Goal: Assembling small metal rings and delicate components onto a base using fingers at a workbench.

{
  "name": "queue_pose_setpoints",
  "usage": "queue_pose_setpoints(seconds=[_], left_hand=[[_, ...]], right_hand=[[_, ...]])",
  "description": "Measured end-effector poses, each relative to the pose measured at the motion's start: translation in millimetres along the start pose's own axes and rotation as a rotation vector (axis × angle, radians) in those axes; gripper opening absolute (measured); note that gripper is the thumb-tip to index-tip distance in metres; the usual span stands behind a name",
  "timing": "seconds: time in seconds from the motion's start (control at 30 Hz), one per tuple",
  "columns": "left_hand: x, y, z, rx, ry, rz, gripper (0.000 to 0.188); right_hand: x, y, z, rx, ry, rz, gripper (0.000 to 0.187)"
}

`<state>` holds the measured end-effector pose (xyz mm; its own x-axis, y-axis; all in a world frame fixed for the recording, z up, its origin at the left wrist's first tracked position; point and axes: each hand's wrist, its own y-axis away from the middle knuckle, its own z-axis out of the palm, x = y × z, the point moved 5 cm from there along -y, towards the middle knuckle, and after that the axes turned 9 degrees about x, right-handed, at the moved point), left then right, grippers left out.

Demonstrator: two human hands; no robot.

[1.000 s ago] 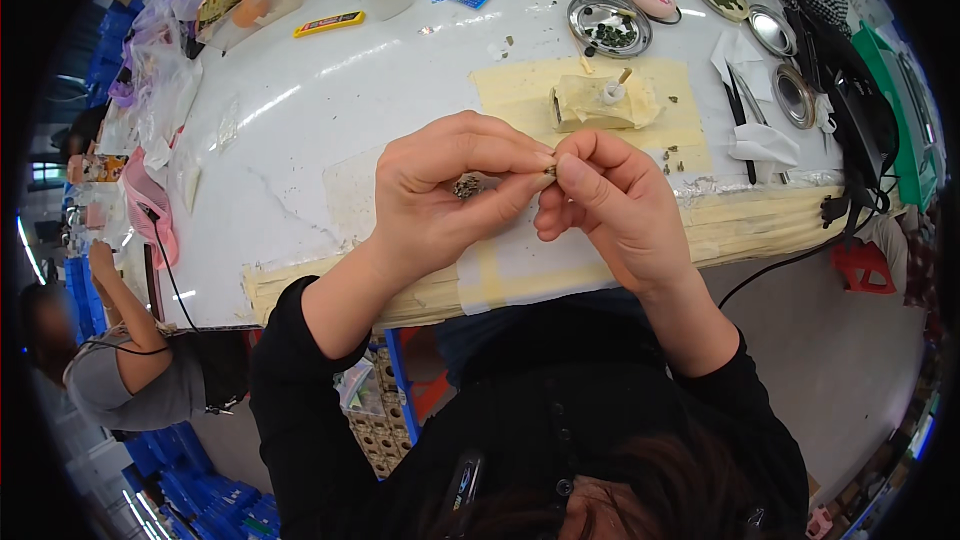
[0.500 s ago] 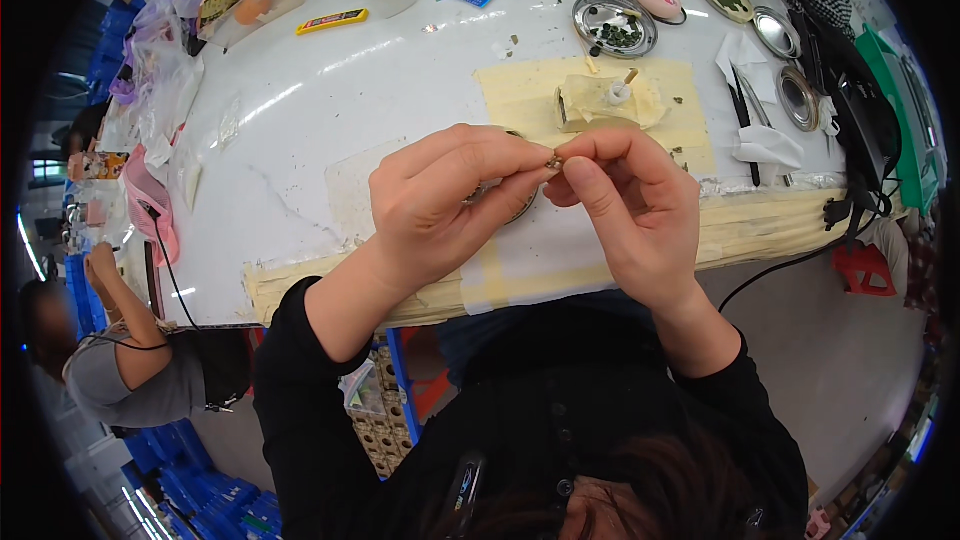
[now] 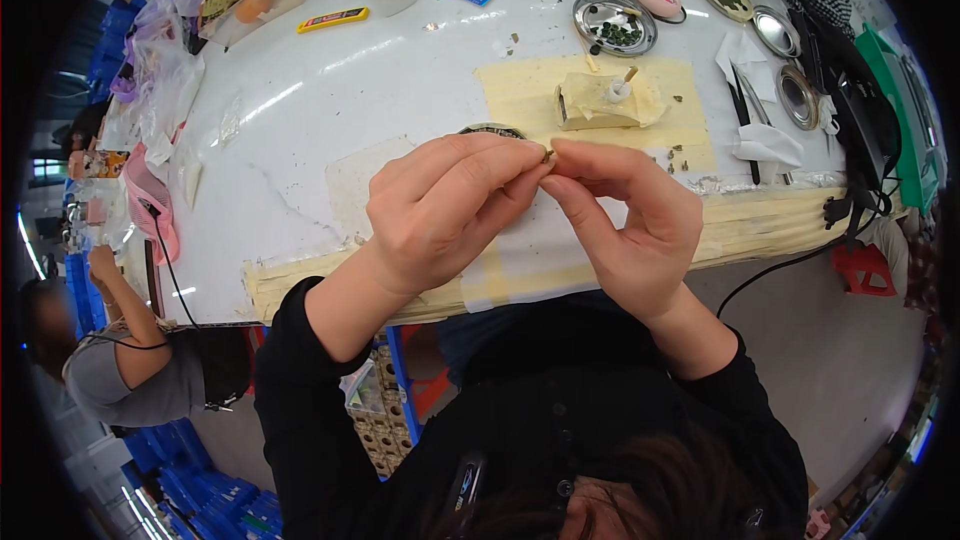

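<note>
My left hand (image 3: 445, 202) and my right hand (image 3: 640, 210) meet fingertip to fingertip over the near part of the table. Between them is a tiny brownish-gold piece (image 3: 548, 155), pinched by both thumbs and forefingers; most of it is hidden, so its kind is unclear. Behind my left hand shows the rim of a round dish (image 3: 493, 128), its contents covered. Several small metallic bits (image 3: 676, 156) lie to the right of my right hand on the yellow paper (image 3: 515, 90). Just beyond the hands stands a tape-wrapped block (image 3: 600, 110) with a small stick poking up.
A round metal tray (image 3: 648, 38) of dark green pieces sits at the back, beside a pink oval case (image 3: 657, 0). Tweezers (image 3: 742, 120) and white tissue (image 3: 768, 150) lie to the right. Far left are plastic bags (image 3: 165, 70) and a yellow cutter (image 3: 332, 21). Another person (image 3: 140, 370) sits at left.
My fingertips have shifted slightly left and my left fingers have dipped, still pinching the tiny piece. More of the dish's far rim and the small bits at right now show.
</note>
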<state>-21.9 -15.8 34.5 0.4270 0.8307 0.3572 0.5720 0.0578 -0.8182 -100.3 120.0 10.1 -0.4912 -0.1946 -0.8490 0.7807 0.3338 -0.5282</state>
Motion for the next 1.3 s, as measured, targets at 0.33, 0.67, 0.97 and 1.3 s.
queue_pose_setpoints(seconds=[0.33, 0.67, 0.97, 1.3], left_hand=[[4, 1, 0, 0.014, -0.052, 0.069, 0.024], [5, 1, 3, 0.034, -0.035, 0.095, 0.023], [3, 1, 1, 0.001, 0.06, 0.071, 0.024], [3, 1, 5, -0.031, -0.1, 0.047, 0.021]], right_hand=[[-5, 2, 2, 0.012, 0.121, -0.203, 0.015], [17, 1, 3, -0.114, -0.304, 0.413, 0.009], [26, 4, 8, -0.247, -0.6, 0.772, 0.013], [-9, -1, 4, -0.027, 0.288, -0.33, 0.01]])
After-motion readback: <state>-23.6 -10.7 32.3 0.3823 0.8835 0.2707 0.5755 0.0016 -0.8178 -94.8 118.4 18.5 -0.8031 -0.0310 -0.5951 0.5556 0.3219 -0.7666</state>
